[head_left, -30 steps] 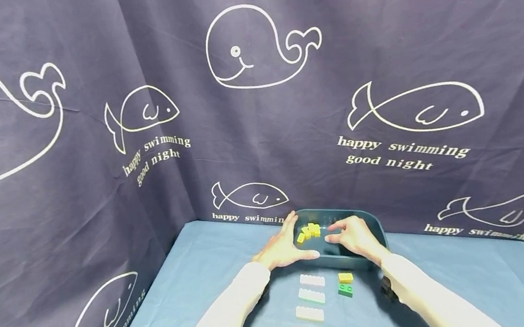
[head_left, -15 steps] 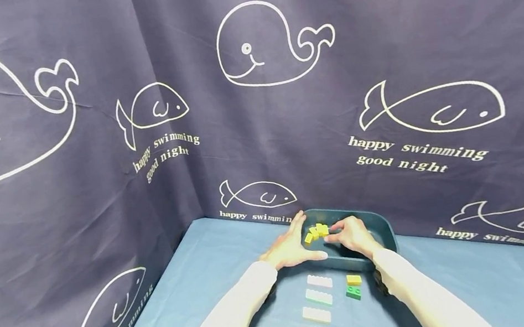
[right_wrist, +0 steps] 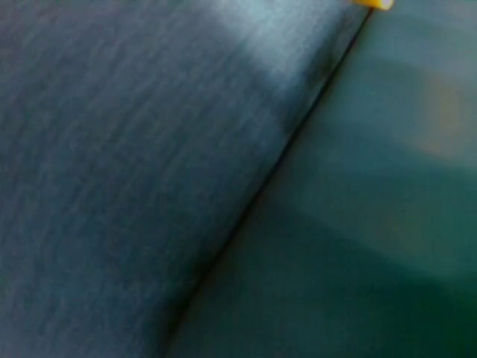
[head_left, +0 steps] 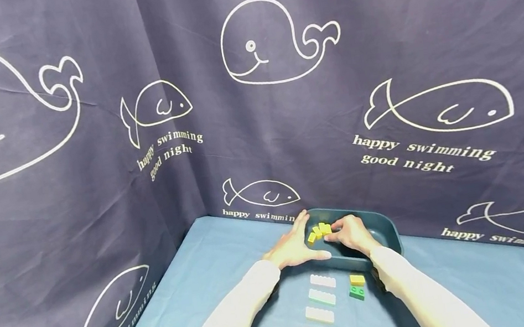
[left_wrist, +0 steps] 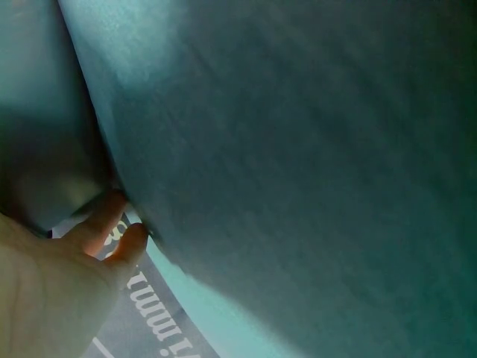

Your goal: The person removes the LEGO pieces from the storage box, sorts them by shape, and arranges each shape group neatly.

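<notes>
Landmark: dark teal tray point(head_left: 351, 262), standing on a blue cloth-covered table point(head_left: 184, 286); all places below are given from it.

Yellow bricks point(head_left: 318, 232): small, loose, clustered inside the tray toward its left end. Judged light, rigid and hard to break; smooth sides may slip a little under dry fingertips. Best hold: a pinch across two opposite side walls, clear of the neighbours, starting with the brick on the tray's open right side.

Right hand point(head_left: 354, 234): inside the tray, reaching leftward, thumb and forefinger slightly parted at the cluster's right edge. Whether a brick sits between them cannot be told; the right wrist view is blurred and shows no fingers.

Left hand point(head_left: 294, 248): spread wide across the tray's left end, thumb along the near rim, fingers toward the far corner; no brick visible in it. The tray appears stiff and light enough to slide, so that end is a sound place to steady it.

Pale bricks point(head_left: 320, 314): longer, in a column running from the tray's near side toward the person.

Single yellow brick point(head_left: 357, 279): just outside the tray's near wall, with a green brick point(head_left: 357, 292) beside it, farther from the tray.
</notes>
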Demonstrator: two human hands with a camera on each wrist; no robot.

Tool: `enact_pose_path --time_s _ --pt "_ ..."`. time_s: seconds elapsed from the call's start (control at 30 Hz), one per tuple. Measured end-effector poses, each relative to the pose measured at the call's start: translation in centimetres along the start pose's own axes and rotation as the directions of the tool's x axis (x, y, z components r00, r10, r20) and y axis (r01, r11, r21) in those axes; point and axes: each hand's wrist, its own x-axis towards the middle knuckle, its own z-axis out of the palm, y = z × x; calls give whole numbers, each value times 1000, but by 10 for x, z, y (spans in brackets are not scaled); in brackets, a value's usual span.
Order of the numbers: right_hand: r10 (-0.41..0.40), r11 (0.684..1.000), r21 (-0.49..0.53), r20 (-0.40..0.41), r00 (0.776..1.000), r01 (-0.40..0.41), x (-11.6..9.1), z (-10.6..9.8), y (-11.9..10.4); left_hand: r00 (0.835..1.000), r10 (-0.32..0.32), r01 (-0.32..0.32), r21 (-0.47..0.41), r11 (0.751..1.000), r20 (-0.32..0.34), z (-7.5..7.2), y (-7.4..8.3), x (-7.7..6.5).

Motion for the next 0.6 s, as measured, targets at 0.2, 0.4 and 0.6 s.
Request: enact_pose_path --time_s 0.2,0.4,0.6 --pt "-16 1000 2 -8 1000 17 3 2 0 1000 3 -3 5 1000 -1 -1 1 0" --pt "-50 999 -9 -41 998 49 4 4 2 1000 -2 2 3 1000 -1 -2 3 -3" --pt "-46 999 -2 -31 998 46 4 5 1 1000 2 -2 2 1000 -3 -3 4 -2"
